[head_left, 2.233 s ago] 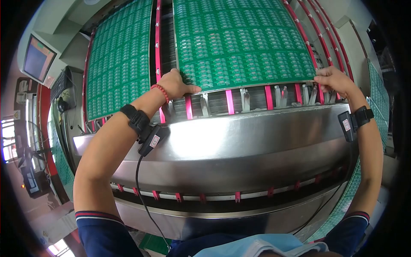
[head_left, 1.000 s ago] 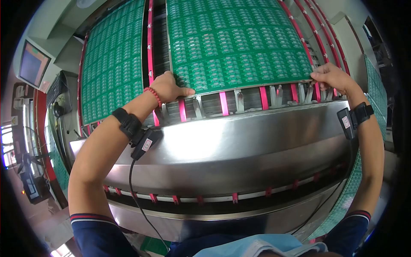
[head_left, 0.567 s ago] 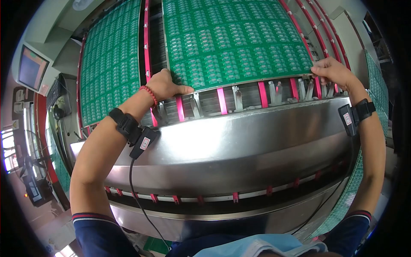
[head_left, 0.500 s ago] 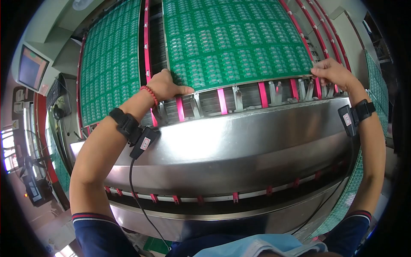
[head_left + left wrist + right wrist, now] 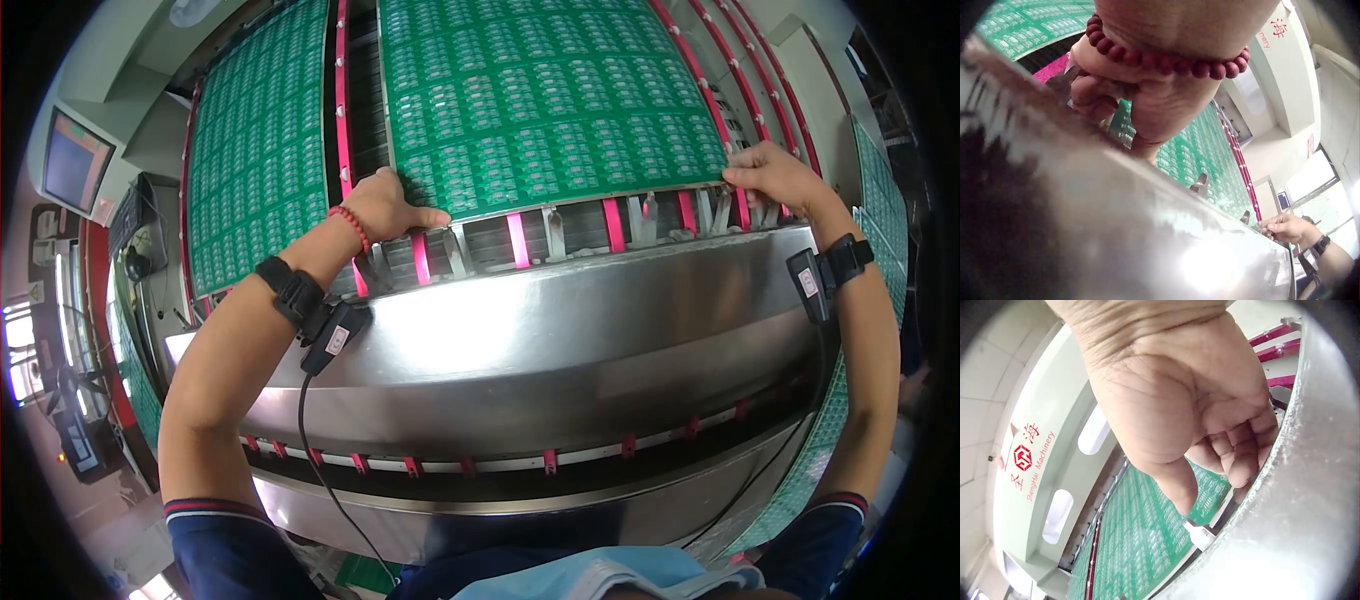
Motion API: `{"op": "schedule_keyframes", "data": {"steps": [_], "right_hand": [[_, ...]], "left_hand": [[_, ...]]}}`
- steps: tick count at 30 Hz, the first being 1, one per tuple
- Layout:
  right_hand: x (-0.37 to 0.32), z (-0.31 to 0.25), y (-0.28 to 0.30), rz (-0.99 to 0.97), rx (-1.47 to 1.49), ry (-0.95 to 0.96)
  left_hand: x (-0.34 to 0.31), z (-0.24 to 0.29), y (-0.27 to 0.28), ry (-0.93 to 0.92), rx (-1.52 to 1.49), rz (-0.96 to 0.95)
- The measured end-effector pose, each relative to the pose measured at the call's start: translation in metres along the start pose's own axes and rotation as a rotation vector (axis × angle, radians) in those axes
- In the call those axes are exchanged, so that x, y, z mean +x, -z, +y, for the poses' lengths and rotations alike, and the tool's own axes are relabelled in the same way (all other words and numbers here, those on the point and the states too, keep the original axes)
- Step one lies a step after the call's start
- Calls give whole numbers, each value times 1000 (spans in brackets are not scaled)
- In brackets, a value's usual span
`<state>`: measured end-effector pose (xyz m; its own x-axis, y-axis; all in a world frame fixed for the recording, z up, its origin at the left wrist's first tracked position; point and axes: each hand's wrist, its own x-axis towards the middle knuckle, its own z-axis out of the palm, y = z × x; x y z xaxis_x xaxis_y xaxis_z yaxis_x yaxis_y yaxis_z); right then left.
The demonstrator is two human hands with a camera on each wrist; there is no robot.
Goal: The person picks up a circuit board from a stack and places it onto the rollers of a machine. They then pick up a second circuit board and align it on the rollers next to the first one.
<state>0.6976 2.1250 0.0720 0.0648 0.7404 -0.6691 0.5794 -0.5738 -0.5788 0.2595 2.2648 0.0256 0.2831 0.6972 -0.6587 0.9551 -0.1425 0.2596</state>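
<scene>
A large green printed circuit board panel point(image 5: 560, 120) lies with its near edge over the machine's front. My left hand point(image 5: 385, 205) grips its near left corner, thumb along the top edge and fingers curled down past the side; a red bead bracelet point(image 5: 352, 226) circles that wrist. At the near right corner, my right hand point(image 5: 785, 180) pinches the panel's edge. The right wrist view has the right hand point(image 5: 1172, 394) from the palm side, thumb at the panel edge and the other fingers curled. In the left wrist view, the left hand's point(image 5: 1166, 103) fingertips are partly hidden behind metal.
A second green panel point(image 5: 265, 150) lies to the left, beyond a red rail point(image 5: 343, 110). Metal clips point(image 5: 555, 235) and red strips point(image 5: 517, 240) stand below the held panel's edge. A curved steel trough point(image 5: 580, 320) runs in front. A monitor point(image 5: 75, 152) is at left.
The panel's near edge has come slightly toward the steel trough over the last half second, both hands moving with it. Their hold stays the same, and the head view has shifted a little.
</scene>
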Motion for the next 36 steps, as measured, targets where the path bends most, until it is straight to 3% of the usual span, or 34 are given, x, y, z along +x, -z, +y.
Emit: {"op": "schedule_keyframes", "data": {"steps": [11,21,23,24,25,27,28,30,33,36], "right_hand": [[4,5,-3,27,47,-22],[22,3,0,83,66,-84],[28,7,3,39,44,-114],[28,4,3,30,5,-116],[29,2,2,27,-4,-115],[29,0,2,47,24,-157],[29,0,3,43,14,-163],[30,-3,3,49,-17,-176],[35,3,2,60,-24,-186],[37,6,2,68,-10,-180]], "left_hand": [[-1,2,-2,9,117,54],[-19,22,10,86,189,-27],[-28,26,5,-116,397,331],[-30,30,3,-244,426,431],[-26,32,3,-239,418,432],[-14,36,4,-747,541,183],[-10,38,0,-746,533,187],[-7,43,-5,-874,680,-46],[-5,47,-1,-852,663,-153],[-4,45,-3,-886,656,-131]]}}
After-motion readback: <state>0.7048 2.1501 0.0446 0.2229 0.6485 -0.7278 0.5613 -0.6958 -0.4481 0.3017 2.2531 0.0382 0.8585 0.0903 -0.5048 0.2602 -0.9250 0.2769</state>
